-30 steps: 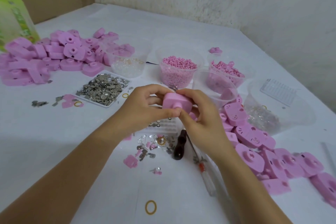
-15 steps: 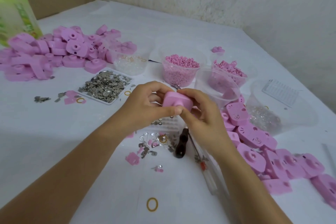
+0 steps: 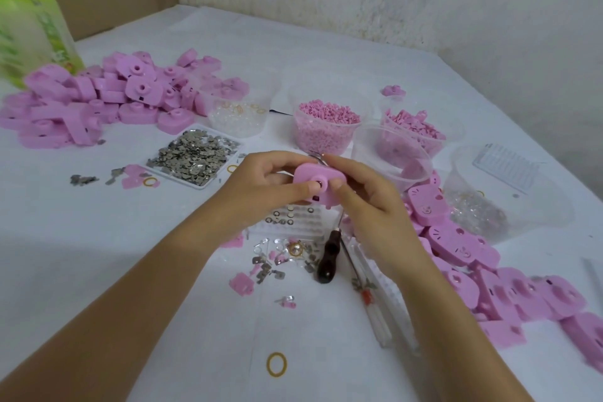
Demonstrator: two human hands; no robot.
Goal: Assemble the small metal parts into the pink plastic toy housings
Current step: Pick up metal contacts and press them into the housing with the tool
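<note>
Pink plastic housing (image 3: 311, 172) is held above the white table (image 3: 98, 238), clamped between both hands. The left hand (image 3: 261, 186) has its thumb pressed beside the round boss. The right hand (image 3: 368, 202) pinches the other end, thumb in front. A heap of small metal parts (image 3: 194, 157) lies just beyond the left hand.

tray of metal parts (image 3: 195, 158) left of cups (image 3: 328, 127), housings (image 3: 98, 101) behind

left hand (image 3: 261, 186) + right hand (image 3: 368, 202) | gripping pink housing (image 3: 318, 181) | above table (image 3: 98, 254)
</note>
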